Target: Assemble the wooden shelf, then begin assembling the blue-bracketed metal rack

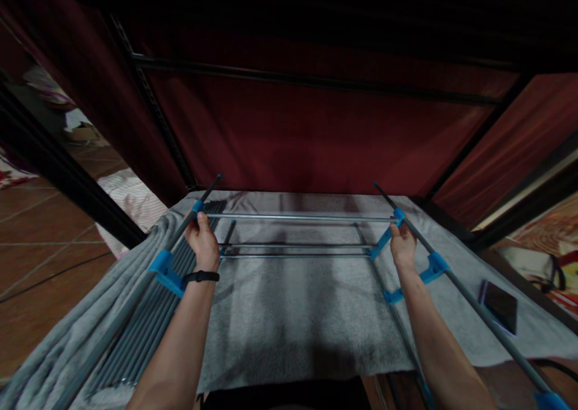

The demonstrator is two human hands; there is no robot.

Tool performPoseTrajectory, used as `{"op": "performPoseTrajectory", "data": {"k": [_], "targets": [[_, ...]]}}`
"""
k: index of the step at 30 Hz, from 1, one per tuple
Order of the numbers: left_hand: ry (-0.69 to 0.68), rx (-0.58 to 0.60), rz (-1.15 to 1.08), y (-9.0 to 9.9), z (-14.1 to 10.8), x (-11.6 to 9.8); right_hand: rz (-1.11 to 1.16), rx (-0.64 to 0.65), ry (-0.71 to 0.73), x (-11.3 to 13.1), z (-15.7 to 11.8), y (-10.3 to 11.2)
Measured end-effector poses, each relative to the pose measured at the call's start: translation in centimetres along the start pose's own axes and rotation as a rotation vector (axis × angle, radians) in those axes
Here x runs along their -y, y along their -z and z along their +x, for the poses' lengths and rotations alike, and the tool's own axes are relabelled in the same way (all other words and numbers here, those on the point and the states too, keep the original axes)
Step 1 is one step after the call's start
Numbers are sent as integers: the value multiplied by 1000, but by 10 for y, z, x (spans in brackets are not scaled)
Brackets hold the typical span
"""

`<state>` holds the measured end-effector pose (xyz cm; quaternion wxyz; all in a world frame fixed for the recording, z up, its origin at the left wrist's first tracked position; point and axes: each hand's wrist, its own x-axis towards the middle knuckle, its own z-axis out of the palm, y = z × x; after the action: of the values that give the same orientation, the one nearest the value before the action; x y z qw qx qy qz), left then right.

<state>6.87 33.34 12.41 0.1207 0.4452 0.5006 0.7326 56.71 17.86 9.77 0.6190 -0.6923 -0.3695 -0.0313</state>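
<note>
A thin metal crossbar (298, 218) runs between two blue connectors on a frame of grey tubes. My left hand (201, 236) grips its left end beside the left blue connector (197, 206). At the other end, my right hand (403, 241) is closed around the bar and tube by the right blue connector (399, 215). Lower blue brackets (166, 271) join the side tubes on the left, and a similar bracket (434, 268) is on the right. Two more crossbars (293, 255) lie lower behind the top one.
Several loose grey tubes (149, 326) lie side by side at the left on a grey blanket (289, 313). A phone (499, 305) rests at the right. Dark metal posts and a red cloth (298, 139) stand behind.
</note>
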Motion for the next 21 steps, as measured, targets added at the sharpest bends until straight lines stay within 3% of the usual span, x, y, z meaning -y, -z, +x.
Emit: {"op": "performPoseTrajectory", "data": {"k": [21], "targets": [[19, 3, 139, 0, -1, -5, 20, -15, 13, -8, -1, -4]]}}
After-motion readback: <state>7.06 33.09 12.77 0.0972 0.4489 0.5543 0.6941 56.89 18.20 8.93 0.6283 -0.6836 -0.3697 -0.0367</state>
